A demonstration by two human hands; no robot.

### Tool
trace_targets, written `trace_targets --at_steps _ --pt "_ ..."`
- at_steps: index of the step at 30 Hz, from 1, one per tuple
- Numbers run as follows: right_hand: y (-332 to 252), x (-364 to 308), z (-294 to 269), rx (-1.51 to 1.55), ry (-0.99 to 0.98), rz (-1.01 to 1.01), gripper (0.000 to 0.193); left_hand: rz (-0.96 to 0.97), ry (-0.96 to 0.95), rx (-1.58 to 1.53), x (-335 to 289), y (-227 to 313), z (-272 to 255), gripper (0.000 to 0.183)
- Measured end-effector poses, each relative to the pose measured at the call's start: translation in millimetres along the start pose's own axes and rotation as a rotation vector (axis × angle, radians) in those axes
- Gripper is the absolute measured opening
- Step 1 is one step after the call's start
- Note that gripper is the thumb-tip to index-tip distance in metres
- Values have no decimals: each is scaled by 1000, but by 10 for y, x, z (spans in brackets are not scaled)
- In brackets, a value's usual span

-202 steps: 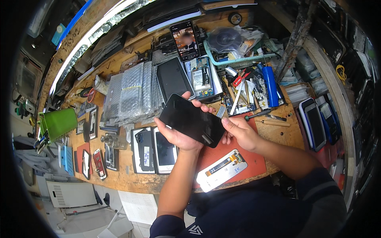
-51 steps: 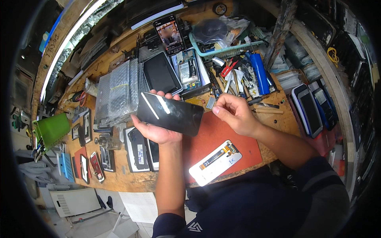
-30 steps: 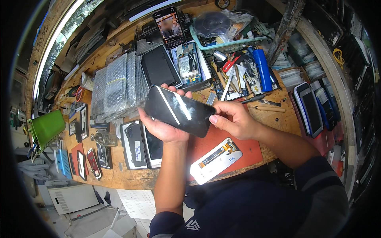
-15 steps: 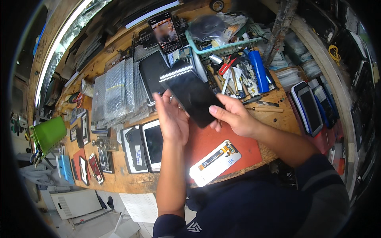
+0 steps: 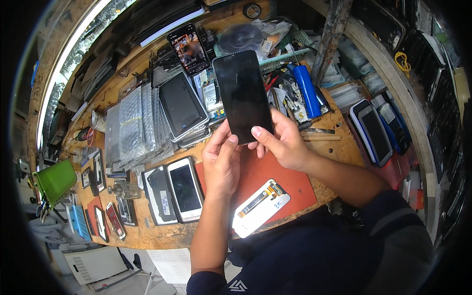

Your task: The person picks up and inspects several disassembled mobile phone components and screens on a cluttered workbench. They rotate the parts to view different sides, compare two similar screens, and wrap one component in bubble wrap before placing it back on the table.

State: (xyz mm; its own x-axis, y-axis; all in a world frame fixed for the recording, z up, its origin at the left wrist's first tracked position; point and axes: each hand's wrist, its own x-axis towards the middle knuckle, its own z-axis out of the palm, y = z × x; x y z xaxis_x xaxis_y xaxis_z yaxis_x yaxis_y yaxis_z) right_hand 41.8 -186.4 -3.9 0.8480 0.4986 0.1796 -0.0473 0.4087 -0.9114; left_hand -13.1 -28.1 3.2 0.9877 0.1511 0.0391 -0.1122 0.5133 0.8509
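Note:
Both my hands grip the lower end of a black smartphone point(image 5: 243, 96) with a dark screen, raised above the bench. My left hand point(image 5: 222, 160) is closed on its lower left corner, thumb at the edge. On the lower right, my right hand point(image 5: 282, 140) is closed round it, with the thumb on the front and fingers behind. Beneath lies an orange-red mat point(image 5: 297, 189), and on it a white phone screen panel point(image 5: 261, 209), back up, with a flex cable. A white phone point(image 5: 186, 189) rests left of my left forearm, beside a dark phone back cover point(image 5: 160, 194).
Stacked bubble-wrapped panels point(image 5: 135, 123) and tablets point(image 5: 182, 105) lie at the left. A lit phone point(image 5: 188, 49) stands at the back. A blue cylinder point(image 5: 306, 91) and tools are at the right, near a wooden post point(image 5: 332, 42). A green bin point(image 5: 55, 182) hangs at the left edge.
The black phone has turned more upright, its screen now facing me without the bright reflection. My left hand has gone from spread beside it to gripping its lower corner. The view has shifted slightly.

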Motion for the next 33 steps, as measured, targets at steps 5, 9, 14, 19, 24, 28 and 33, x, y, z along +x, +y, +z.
trace_targets --at_steps 5,9,14,19,24,28,33 --pt "46 3 -8 -26 -18 -26 33 44 38 36 -11 -45 -8 41" --pt "59 -11 -6 -51 -28 -27 34 57 54 48 -18 -54 -25 38" --pt "59 -28 15 -117 -32 -44 34 74 99 52 -36 -51 -19 35" --pt "50 -47 22 -159 -34 -34 32 73 133 26 -34 -48 -15 33" --pt "73 -1 4 -80 -38 22 32 35 188 56 -16 -75 -7 33" --pt "82 21 -31 -31 -31 70 31 9 134 41 0 -77 -22 38" --pt "90 26 -36 -14 -38 55 30 11 169 34 5 -98 -22 35"
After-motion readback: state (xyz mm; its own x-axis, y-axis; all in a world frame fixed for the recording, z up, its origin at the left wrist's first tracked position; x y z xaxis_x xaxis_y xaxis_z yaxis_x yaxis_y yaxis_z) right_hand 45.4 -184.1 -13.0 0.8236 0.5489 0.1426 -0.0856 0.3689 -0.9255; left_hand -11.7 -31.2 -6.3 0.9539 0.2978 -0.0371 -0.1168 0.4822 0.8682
